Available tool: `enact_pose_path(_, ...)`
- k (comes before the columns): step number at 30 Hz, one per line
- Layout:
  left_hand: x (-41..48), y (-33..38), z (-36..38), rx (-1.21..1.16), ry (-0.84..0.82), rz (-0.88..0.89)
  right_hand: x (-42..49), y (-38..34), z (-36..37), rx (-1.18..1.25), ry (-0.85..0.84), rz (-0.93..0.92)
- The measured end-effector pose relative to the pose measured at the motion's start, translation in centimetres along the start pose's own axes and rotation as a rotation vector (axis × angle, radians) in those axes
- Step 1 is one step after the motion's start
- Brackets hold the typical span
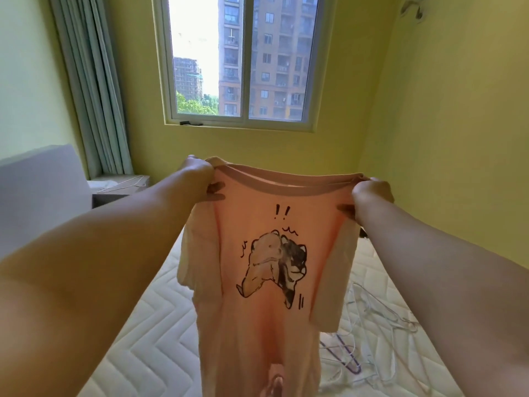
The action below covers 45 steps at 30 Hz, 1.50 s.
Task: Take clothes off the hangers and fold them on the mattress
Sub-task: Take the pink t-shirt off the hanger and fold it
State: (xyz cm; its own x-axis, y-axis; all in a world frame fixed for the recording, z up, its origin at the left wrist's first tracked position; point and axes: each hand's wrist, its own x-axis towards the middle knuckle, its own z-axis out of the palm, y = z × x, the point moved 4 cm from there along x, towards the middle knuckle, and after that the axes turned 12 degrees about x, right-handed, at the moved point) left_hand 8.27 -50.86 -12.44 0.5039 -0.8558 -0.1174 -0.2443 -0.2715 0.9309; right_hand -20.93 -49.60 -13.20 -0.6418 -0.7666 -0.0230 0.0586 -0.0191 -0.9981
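The left hand (200,174) and right hand (369,196) each pinch a shoulder of the pink shirt (269,267), off its hanger. Empty hangers (372,333) lie near the mattress's (143,325) right edge; folding it remains.

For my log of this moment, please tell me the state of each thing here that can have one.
T-shirt: unfolded, no hanger visible, held up above the mattress.
Left hand: grips one shoulder of the shirt.
Right hand: grips the other shoulder.
Hangers: bare, piled on the mattress.
Curtain: pulled aside.
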Motion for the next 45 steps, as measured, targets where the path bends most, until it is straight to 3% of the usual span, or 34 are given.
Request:
enact_pose_path(2,0.3,-0.9,-0.6,-0.073,0.073,0.043,-1.5,0.6,1.1,0.096,0.042,-0.037)
enact_pose_path(6,-0.5,-1.4,-2.8,0.015,0.410,0.376,-4.7,-0.2,1.5,0.066,0.139,-0.348)
enact_pose_path(9,-0.7,-0.7,-4.8,-0.021,0.586,0.478,-6.0,-1.2,1.7,0.000,0.185,-0.551)
enact_pose_path(15,-0.9,1.3,-6.4,0.111,0.652,0.511,-6.0,-2.8,2.4,-0.114,0.180,-0.533)
enact_pose_path(20,3.0,1.8,-3.4,0.100,0.499,0.523,-3.4,-2.4,3.7,-0.044,0.207,-0.457)
enact_pose_path(25,9.1,-1.1,3.3,0.191,0.357,0.412,3.7,3.6,6.8,-0.120,0.173,-0.313)
enact_pose_path(32,23.0,-9.7,16.7,0.477,0.251,0.185,17.3,17.5,15.0,-0.443,0.070,-0.139)
enact_pose_path(39,36.5,-20.8,30.2,0.563,0.074,-0.033,29.2,34.1,23.2,-0.610,-0.052,0.011)
enact_pose_path(42,40.0,-25.5,34.3,0.555,-0.095,-0.063,32.3,40.2,26.2,-0.604,-0.182,0.044)
enact_pose_path(45,41.1,-29.6,37.2,0.531,-0.305,-0.033,33.3,45.7,29.0,-0.594,-0.452,0.021)
